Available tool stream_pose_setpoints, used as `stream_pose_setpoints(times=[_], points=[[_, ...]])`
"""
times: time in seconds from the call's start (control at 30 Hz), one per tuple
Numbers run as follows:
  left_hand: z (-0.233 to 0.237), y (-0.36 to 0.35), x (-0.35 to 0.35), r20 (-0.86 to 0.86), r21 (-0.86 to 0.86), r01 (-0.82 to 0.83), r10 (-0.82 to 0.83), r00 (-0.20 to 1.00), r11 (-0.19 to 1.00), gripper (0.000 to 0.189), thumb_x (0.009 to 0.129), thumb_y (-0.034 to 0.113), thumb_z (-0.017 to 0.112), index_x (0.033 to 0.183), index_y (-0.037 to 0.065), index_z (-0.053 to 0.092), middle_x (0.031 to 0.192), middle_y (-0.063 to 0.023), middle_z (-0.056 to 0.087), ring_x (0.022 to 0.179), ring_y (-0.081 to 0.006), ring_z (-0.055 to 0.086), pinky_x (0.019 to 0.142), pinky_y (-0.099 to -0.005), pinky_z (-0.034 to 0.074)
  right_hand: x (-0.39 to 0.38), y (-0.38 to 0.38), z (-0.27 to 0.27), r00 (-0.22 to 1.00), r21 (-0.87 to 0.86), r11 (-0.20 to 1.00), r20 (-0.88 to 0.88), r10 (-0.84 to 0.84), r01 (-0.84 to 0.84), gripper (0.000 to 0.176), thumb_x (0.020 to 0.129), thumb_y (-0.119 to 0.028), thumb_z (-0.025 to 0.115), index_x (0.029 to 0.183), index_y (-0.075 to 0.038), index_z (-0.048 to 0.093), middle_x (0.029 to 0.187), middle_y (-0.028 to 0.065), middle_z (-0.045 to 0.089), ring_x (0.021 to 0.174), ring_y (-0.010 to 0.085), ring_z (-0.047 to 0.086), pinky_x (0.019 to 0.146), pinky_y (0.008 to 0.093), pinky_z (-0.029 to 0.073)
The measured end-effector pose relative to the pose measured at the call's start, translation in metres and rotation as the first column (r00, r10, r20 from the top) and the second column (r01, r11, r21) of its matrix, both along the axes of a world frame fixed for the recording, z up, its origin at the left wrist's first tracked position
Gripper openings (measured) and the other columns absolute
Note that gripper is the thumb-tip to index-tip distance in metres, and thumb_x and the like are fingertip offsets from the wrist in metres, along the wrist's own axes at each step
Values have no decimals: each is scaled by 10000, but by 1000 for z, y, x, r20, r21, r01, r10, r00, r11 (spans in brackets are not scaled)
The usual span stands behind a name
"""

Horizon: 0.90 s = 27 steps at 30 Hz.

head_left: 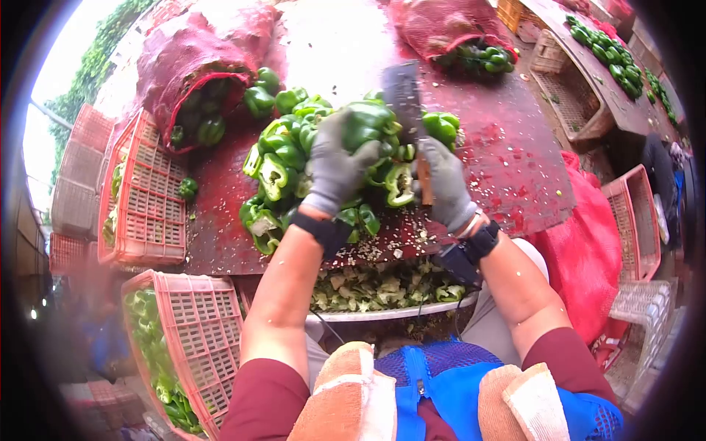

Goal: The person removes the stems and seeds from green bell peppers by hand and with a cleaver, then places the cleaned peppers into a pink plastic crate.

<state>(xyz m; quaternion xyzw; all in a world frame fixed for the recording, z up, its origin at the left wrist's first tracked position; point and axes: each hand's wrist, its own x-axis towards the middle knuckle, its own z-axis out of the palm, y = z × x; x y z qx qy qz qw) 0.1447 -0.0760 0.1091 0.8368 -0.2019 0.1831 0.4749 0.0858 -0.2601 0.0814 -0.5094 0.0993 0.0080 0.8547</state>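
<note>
My left hand (334, 165), in a grey glove, is closed round a green bell pepper (368, 121) above the red table (507, 165). In my right hand (446, 184), gloved too, I grip the wooden handle of a knife (402, 92). Its broad dark blade points away from me, slightly blurred, right beside the pepper. Under and around my left hand lies a heap of green peppers (276, 175), several cut open with pale insides showing. Seeds are scattered over the tabletop near both hands.
Red mesh sacks (165, 70) of peppers lie at the far left and far right. Pink crates (202, 323) stand along the left, one filled with peppers. Below the near table edge, a tub (382, 314) holds pepper scraps. A red sack (588, 235) hangs at the right.
</note>
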Motion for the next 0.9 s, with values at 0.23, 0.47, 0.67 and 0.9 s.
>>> stream_pose_setpoints(times=[0.23,0.47,0.67,0.9], points=[[14,16,27,43,302,65,-82,996,951,421,861,337,748,1175,64,682,1258,-214,613,1178,-355,574,1021,-431,442,9,-13,13,990,-83,989,81,-118,124,212,1052,-310,471,1041,-119,563,729,18,556,495,104,500,445,241,410],[-7,209,206,32,722,-329,446,895,609,716,755,419,764,1378,160,526,1287,-205,573,1202,-370,560,1005,-448,467,-2,-4,16,995,-166,985,100,-31,48,496,1048,-315,501,1431,-7,432,782,43,553,552,75,504,480,199,425],[-39,224,279,19,926,-175,422,906,335,1001,681,390,851,1521,187,345,1540,-182,348,1373,-400,399,1110,-478,392,1,-3,10,996,-260,965,84,-24,45,602,1012,-427,541,1408,9,417,796,53,563,566,83,515,491,208,440],[-51,233,253,69,918,-240,467,881,316,826,611,325,862,1331,157,495,1278,-203,498,1195,-411,501,1026,-473,459,0,2,3,995,-324,944,97,-23,54,463,1041,-407,485,1304,-27,466,774,51,559,498,83,515,424,208,440]])
